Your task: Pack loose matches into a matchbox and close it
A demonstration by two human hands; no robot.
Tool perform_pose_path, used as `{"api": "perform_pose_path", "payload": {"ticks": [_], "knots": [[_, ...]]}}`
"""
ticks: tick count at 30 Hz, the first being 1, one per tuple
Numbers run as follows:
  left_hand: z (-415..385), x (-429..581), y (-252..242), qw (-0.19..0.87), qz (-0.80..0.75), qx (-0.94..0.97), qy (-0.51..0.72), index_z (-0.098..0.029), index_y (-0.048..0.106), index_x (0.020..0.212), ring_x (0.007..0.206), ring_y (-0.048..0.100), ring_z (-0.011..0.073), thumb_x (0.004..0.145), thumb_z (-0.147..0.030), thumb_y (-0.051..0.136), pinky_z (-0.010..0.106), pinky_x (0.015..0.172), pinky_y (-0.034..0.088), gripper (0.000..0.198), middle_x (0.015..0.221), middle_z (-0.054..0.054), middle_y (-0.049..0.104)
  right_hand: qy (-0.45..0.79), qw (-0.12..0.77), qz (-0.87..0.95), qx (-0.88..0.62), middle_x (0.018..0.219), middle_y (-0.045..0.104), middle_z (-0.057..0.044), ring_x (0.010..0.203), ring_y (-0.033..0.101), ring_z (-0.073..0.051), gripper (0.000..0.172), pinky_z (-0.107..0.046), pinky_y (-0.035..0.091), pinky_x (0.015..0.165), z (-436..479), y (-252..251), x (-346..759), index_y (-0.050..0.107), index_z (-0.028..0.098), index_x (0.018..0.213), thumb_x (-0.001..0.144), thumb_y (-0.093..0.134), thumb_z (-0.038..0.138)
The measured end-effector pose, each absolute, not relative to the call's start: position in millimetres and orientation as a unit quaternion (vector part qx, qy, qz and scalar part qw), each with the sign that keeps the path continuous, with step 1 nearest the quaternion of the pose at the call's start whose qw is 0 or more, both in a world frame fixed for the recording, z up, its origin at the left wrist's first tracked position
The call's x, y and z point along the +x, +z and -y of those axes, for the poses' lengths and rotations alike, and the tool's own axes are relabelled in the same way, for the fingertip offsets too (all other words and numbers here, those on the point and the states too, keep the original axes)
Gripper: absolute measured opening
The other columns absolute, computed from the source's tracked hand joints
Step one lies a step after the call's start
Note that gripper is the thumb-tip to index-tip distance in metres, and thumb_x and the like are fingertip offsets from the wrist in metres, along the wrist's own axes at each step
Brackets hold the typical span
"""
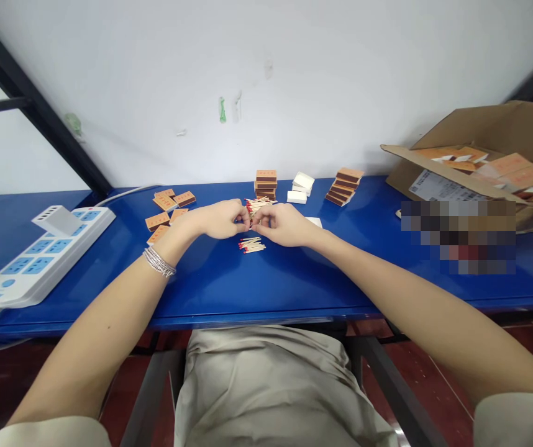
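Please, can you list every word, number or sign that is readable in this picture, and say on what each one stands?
Matchboxes: red print on orange labels, too small to read.
Carton label: dark print, too small to read.
Power strip: no readable text.
Pixelated patch: nothing readable.

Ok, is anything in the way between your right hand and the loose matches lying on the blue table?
No, nothing visible stands between the right hand and the loose red-tipped matches on the blue table; they lie just in front of it.
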State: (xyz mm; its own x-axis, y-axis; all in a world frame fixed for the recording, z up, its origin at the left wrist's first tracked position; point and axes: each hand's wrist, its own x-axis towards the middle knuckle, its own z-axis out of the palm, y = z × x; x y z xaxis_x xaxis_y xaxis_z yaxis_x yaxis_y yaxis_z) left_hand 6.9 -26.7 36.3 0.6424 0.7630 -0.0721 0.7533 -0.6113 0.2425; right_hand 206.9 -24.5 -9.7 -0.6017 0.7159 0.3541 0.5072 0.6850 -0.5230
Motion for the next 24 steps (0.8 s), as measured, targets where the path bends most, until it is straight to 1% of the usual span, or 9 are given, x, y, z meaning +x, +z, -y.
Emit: {"api": "perform_pose_path", "payload": {"ticks": [2,5,8,10,14,18,21,24], "knots": [[25.9,7.6,36.5,0.133,-0.423,0.896,0.022,-0.017,0.069,0.087,0.067,0.055,0.0148,0.081,-0.034,0.054,0.027,0.062,0.043,0.023,0.087,0.006,0.066,0.189,0.269,0.877,-0.350,0.066,0.063,0.000,0.059,0.052,-0.010,0.012,-0.024,0.037,0.063,24.8,-9.0,207.6,0.070,0.016,0.079,0.078,0.059,0.022],[20.1,0.9,37.8,0.144,-0.442,0.884,0.047,-0.016,0.070,0.093,0.068,0.058,0.0150,0.083,-0.038,0.052,0.026,0.063,0.044,0.030,0.085,0.006,0.069,0.205,0.231,0.887,-0.344,0.063,0.062,0.001,0.057,0.050,-0.010,0.012,-0.024,0.036,0.061,26.1,-5.5,209.6,0.070,0.016,0.078,0.078,0.059,0.021],[11.1,-11.0,38.8,0.088,-0.510,0.851,0.085,-0.015,0.072,0.093,0.074,0.060,0.0166,0.080,-0.035,0.054,0.026,0.067,0.045,0.030,0.089,0.007,0.072,0.227,0.193,0.893,-0.337,0.060,0.060,0.002,0.054,0.049,-0.009,0.012,-0.024,0.036,0.060,27.9,-1.5,211.6,0.071,0.017,0.078,0.077,0.062,0.023],[5.7,-16.9,37.4,0.068,-0.546,0.833,0.062,-0.016,0.074,0.092,0.071,0.060,0.0166,0.076,-0.034,0.059,0.026,0.065,0.045,0.028,0.088,0.007,0.073,0.229,0.186,0.893,-0.340,0.059,0.060,0.002,0.054,0.049,-0.009,0.012,-0.024,0.036,0.060,28.1,0.0,212.4,0.072,0.017,0.078,0.076,0.062,0.024],[1.1,-16.4,29.2,0.083,-0.536,0.838,0.055,-0.017,0.075,0.090,0.068,0.060,0.0159,0.076,-0.035,0.060,0.026,0.065,0.045,0.027,0.085,0.005,0.073,0.210,0.193,0.891,-0.354,0.058,0.060,0.002,0.054,0.051,-0.010,0.013,-0.024,0.037,0.060,25.4,-0.9,213.0,0.073,0.017,0.079,0.077,0.062,0.024],[1.9,-8.1,19.5,0.052,-0.532,0.843,0.054,-0.017,0.074,0.082,0.066,0.059,0.0171,0.076,-0.038,0.060,0.029,0.064,0.044,0.026,0.079,0.006,0.071,0.197,0.213,0.886,-0.362,0.059,0.061,0.002,0.055,0.052,-0.010,0.014,-0.025,0.037,0.060,21.9,-4.3,213.3,0.073,0.018,0.079,0.077,0.062,0.026],[2.4,-6.0,17.2,0.035,-0.539,0.840,0.052,-0.018,0.072,0.079,0.065,0.059,0.0172,0.075,-0.033,0.059,0.029,0.065,0.044,0.020,0.076,0.006,0.070,0.196,0.217,0.883,-0.366,0.060,0.062,0.002,0.057,0.053,-0.010,0.014,-0.025,0.038,0.060,20.2,-6.7,213.5,0.072,0.018,0.080,0.077,0.062,0.027],[2.8,-8.5,20.1,0.022,-0.551,0.833,0.052,-0.019,0.071,0.078,0.071,0.061,0.0190,0.074,-0.030,0.059,0.030,0.068,0.045,0.017,0.080,0.007,0.070,0.189,0.226,0.879,-0.374,0.061,0.063,0.001,0.057,0.054,-0.011,0.014,-0.026,0.038,0.060,18.7,-8.2,213.6,0.072,0.018,0.079,0.078,0.062,0.027]]}}
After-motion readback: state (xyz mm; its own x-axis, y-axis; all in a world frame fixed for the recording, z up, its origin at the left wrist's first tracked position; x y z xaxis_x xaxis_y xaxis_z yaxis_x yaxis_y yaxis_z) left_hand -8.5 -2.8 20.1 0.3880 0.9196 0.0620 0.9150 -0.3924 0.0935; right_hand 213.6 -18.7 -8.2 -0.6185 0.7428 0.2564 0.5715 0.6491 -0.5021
